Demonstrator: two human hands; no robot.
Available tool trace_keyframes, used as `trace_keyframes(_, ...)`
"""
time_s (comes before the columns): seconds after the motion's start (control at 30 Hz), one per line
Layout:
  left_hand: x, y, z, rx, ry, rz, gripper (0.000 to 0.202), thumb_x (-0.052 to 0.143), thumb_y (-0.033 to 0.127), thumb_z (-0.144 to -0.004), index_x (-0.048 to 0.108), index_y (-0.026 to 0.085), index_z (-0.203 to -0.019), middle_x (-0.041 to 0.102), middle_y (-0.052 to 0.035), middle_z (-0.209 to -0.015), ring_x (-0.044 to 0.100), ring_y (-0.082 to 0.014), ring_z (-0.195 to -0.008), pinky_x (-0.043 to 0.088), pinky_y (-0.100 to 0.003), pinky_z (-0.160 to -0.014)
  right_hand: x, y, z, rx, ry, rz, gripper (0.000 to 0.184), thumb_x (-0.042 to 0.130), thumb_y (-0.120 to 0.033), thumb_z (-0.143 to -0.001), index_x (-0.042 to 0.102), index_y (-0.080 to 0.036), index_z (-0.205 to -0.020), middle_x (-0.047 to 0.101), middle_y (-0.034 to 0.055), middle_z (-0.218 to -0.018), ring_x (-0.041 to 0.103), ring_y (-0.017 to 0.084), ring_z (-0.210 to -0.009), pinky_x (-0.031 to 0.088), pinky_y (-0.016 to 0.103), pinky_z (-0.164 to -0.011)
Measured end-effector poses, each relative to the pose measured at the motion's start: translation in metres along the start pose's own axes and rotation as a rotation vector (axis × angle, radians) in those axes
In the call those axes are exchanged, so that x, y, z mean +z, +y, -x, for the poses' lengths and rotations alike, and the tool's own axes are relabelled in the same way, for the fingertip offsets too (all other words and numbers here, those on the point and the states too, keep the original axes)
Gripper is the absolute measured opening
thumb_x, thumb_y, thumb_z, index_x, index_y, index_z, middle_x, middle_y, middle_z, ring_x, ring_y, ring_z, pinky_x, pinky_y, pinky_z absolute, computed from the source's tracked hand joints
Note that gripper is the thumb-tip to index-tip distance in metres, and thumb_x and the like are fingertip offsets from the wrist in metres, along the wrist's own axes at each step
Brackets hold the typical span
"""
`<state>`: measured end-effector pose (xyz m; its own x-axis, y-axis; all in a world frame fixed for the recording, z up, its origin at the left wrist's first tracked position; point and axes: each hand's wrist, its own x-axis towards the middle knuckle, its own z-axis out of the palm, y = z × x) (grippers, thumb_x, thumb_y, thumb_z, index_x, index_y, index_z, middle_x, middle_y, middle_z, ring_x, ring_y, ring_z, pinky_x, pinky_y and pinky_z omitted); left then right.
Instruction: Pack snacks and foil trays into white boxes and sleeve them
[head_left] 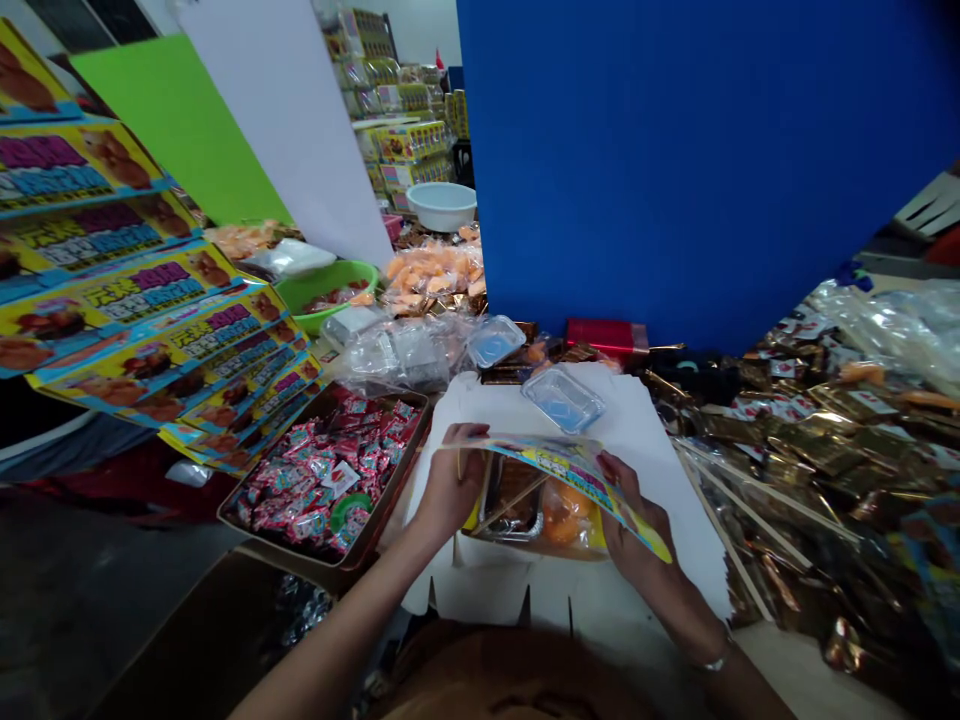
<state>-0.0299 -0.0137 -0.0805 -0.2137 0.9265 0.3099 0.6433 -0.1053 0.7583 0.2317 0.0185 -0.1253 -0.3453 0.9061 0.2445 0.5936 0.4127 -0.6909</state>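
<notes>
In front of me a shallow printed cardboard box [499,548] lies on a white sheet [660,470]. Its bent yellow and blue lid [559,455] is partly raised over the contents. Inside are a foil tray [514,500] with brown packets, an orange item in clear wrap [566,512] and a thin stick [510,505] across them. My left hand [455,485] grips the left edge of the box, fingers curled over the lid. My right hand [637,520] is closed on the lid's right side; part of its fingers is behind the card.
Left stands a carton of pink wrapped sweets [322,490] holding a green ring [350,515], beside a stack of printed boxes [165,290]. Empty foil trays [564,398] lie beyond. Gold packets [817,470] and wooden sticks [742,500] cover the right. A blue panel [675,170] stands behind.
</notes>
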Motion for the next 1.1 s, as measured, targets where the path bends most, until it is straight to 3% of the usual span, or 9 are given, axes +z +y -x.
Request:
trace_keyframes(0.1, -0.005, -0.012, 0.015, 0.053, -0.080, -0.085, 0.030, 0.050, 0.024, -0.085, 0.060, 0.018, -0.113, 0.062, -0.0111, -0.118, 0.056, -0.0256, -0.115, 0.044, -0.045, -0.102, -0.011, 0.005, 0.003, -0.007, -0.189, 0.031, 0.065, 0.053, -0.026, -0.085, 0.029, -0.022, -0.145, 0.071, 0.0112, -0.111, 0.073, 0.025, -0.078, 0.058, 0.029, -0.060)
trace_keyframes(0.23, -0.034, -0.025, 0.033, 0.130, -0.448, -0.104, 0.066, 0.061, 0.043, -0.083, 0.038, 0.025, -0.142, 0.038, -0.0129, -0.150, 0.036, -0.0293, -0.138, 0.034, -0.049, -0.113, -0.030, 0.013, 0.008, -0.066, -0.489, 0.040, 0.087, 0.066, -0.027, -0.079, 0.018, -0.023, -0.151, 0.069, 0.0125, -0.117, 0.071, 0.028, -0.096, 0.059, 0.037, -0.079)
trace_keyframes(0.33, -0.050, -0.032, 0.042, 0.207, -0.653, -0.187, 0.097, 0.069, 0.055, -0.075, 0.016, 0.031, -0.152, 0.008, -0.0100, -0.162, 0.016, -0.0341, -0.147, 0.027, -0.052, -0.116, -0.039, 0.018, 0.008, -0.177, -0.520, -0.025, 0.088, 0.065, -0.027, -0.083, 0.011, -0.025, -0.153, 0.054, 0.0140, -0.138, 0.062, 0.025, -0.116, 0.054, 0.038, -0.096)
trace_keyframes(0.5, -0.044, -0.044, 0.046, 0.260, -0.744, -0.235, 0.088, 0.067, 0.049, -0.079, 0.019, 0.033, -0.151, 0.012, -0.0098, -0.161, 0.024, -0.0341, -0.145, 0.029, -0.052, -0.115, -0.045, 0.031, 0.008, -0.265, -0.522, 0.130, 0.085, 0.065, -0.030, -0.084, 0.015, -0.027, -0.153, 0.021, 0.0151, -0.158, 0.031, 0.030, -0.141, 0.036, 0.050, -0.112)
trace_keyframes(0.6, -0.044, -0.039, 0.039, 0.199, -0.707, -0.027, 0.077, 0.068, 0.044, -0.080, 0.031, 0.031, -0.147, 0.019, -0.0101, -0.160, 0.030, -0.0309, -0.143, 0.035, -0.045, -0.113, -0.043, 0.032, 0.007, -0.361, -0.486, 0.163, 0.087, 0.062, -0.030, -0.086, 0.009, -0.027, -0.154, 0.012, 0.0144, -0.160, 0.019, 0.033, -0.145, 0.024, 0.058, -0.116)
trace_keyframes(0.73, -0.060, -0.016, 0.020, 0.009, -0.595, 0.252, 0.061, 0.071, 0.039, -0.079, 0.048, 0.025, -0.134, 0.045, -0.0113, -0.146, 0.045, -0.0297, -0.133, 0.037, -0.045, -0.111, -0.042, 0.014, -0.004, -0.394, -0.415, -0.107, 0.084, 0.066, -0.037, -0.083, 0.017, -0.028, -0.151, 0.024, 0.0118, -0.157, 0.021, 0.032, -0.145, 0.025, 0.054, -0.117)
trace_keyframes(0.83, -0.066, -0.003, 0.011, -0.183, -0.643, 0.361, 0.061, 0.071, 0.039, -0.079, 0.049, 0.023, -0.133, 0.052, -0.0105, -0.139, 0.052, -0.0287, -0.125, 0.040, -0.046, -0.108, -0.043, 0.000, -0.015, -0.241, -0.424, -0.370, 0.082, 0.073, -0.043, -0.076, 0.030, -0.025, -0.144, 0.037, 0.0137, -0.147, 0.040, 0.031, -0.134, 0.040, 0.049, -0.110)
trace_keyframes(0.9, -0.059, 0.001, 0.011, -0.160, -0.633, 0.406, 0.079, 0.080, 0.039, -0.068, 0.044, 0.023, -0.137, 0.043, -0.0123, -0.147, 0.043, -0.0311, -0.133, 0.033, -0.048, -0.113, -0.039, -0.003, -0.019, -0.117, -0.415, -0.493, 0.070, 0.074, -0.043, -0.075, 0.041, -0.023, -0.134, 0.049, 0.0140, -0.136, 0.053, 0.030, -0.123, 0.048, 0.045, -0.101)
trace_keyframes(1.1, -0.022, 0.010, 0.020, -0.344, -0.366, 0.810, 0.075, 0.090, 0.040, -0.051, 0.052, 0.018, -0.112, 0.066, -0.0110, -0.113, 0.063, -0.0315, -0.106, 0.051, -0.045, -0.091, -0.024, -0.001, -0.003, 0.125, -0.154, -0.747, 0.058, 0.075, -0.058, -0.068, 0.058, -0.020, -0.109, 0.071, 0.0126, -0.105, 0.069, 0.031, -0.094, 0.059, 0.040, -0.080)
